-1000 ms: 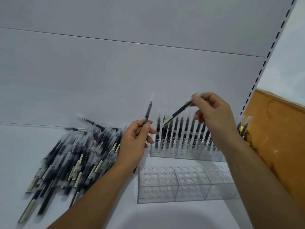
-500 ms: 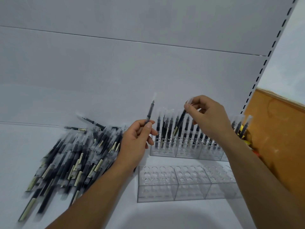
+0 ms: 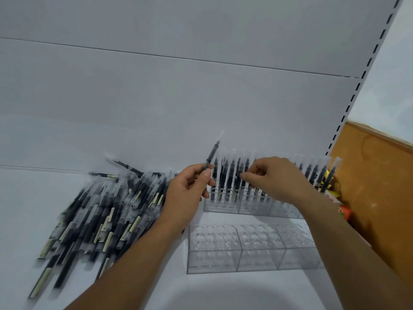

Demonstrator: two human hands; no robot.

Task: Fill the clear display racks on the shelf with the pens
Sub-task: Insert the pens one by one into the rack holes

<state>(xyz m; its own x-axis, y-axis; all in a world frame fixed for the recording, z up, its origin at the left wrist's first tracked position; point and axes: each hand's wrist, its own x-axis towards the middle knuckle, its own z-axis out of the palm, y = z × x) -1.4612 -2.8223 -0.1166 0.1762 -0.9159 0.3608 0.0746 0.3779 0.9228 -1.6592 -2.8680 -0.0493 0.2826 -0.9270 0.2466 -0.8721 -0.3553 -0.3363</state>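
A heap of black pens with clear caps [image 3: 107, 211] lies on the white shelf at the left. My left hand [image 3: 187, 191] holds one pen [image 3: 212, 153] upright, cap up, just left of the back clear rack [image 3: 252, 206]. That rack holds a row of standing pens. My right hand [image 3: 277, 177] is over the rack's left part, its fingertips pinching a pen [image 3: 242, 184] that stands in a hole. The front clear rack [image 3: 250, 249] has holes with no pens in them.
The white back panel rises right behind the racks. A slotted shelf upright [image 3: 357, 90] and an orange-brown board [image 3: 380, 186] close off the right side. Colourful packets [image 3: 344, 211] lie beside the back rack's right end.
My right hand came down and leftward with its pen, turning it from slanted to upright and into the back rack. My left hand stayed in place with its pen.
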